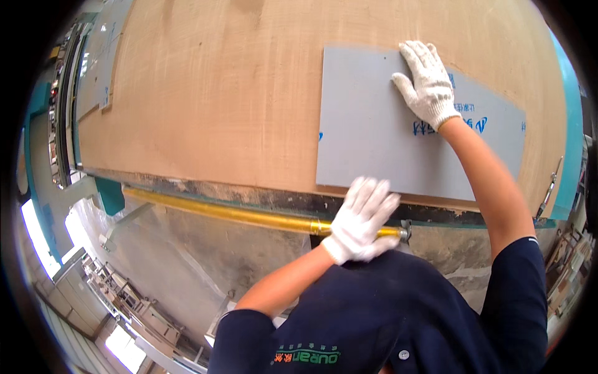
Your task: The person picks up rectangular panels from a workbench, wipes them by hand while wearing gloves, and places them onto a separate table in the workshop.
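A grey flat panel with blue printing lies on the wooden tabletop, to the right of the middle. My right hand, in a white knitted glove, rests flat on its far part with the thumb apart from the fingers. Close to my body, my left hand, also gloved, has its fingers stretched out toward the panel's near edge. It covers part of the yellow bar along the table's front. Whether its fingertips touch the panel I cannot tell. Neither hand grips anything.
Another grey sheet lies at the table's far left. A slim metal tool sits near the right edge, beside a teal strip. Below the table's front edge is a grey floor; stacked boards stand at the right.
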The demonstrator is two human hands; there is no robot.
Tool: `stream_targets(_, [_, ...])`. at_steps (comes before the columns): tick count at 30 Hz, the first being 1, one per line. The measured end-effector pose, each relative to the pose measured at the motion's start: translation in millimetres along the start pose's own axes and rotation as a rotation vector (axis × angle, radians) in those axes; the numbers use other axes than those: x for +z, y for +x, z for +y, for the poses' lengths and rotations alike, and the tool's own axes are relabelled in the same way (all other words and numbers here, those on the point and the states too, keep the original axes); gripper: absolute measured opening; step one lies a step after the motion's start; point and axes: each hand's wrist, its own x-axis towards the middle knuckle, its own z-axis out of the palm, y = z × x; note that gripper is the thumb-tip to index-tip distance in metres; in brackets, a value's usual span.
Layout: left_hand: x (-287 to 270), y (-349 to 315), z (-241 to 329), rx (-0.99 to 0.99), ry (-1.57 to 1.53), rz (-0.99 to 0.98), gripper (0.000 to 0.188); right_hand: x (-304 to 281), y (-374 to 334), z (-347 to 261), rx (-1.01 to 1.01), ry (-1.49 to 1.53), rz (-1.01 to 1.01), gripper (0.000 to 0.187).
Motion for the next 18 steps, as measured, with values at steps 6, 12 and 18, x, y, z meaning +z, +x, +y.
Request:
stream_targets(6, [66, 92, -12, -0.058, 0.392, 0.241, 0.081, 6, 4, 4, -0.048, 0.008, 0.065, 0.061])
stream_targets(12, [-83, 1, -119, -0.479, 1.122, 0.315, 0.082, 6, 4, -6, -0.005, -0.010, 0.024, 0.065])
stream_targets(18, [-99, 56, -103, -0.314, 0.820, 0.299, 0.070, -7, -12, 8, 0.051, 0.052, 0.173, 0.064])
